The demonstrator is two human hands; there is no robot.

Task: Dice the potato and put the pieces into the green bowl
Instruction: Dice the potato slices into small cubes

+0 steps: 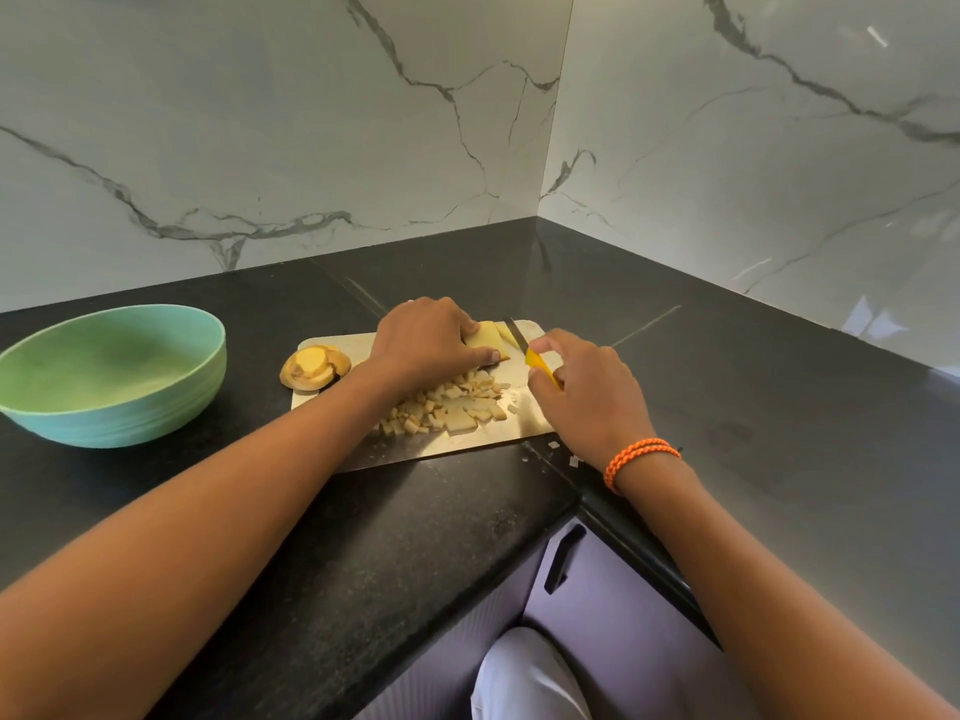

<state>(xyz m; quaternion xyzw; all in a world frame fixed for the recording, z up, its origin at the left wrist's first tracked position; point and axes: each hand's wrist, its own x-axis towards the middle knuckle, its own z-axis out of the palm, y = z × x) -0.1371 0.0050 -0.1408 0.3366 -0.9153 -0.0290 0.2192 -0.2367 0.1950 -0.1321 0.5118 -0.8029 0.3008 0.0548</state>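
black counter | left grip holds potato | right grip grasps knife

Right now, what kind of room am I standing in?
Most likely a home kitchen. A black stone countertop runs into a corner under marble-look wall panels, a cupboard door with a dark handle sits below, and potato pieces lie on a cutting board.

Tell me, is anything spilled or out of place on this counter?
Yes. A few small potato bits lie off the cutting board, on the black counter by its right corner. The green bowl holds no pieces yet.
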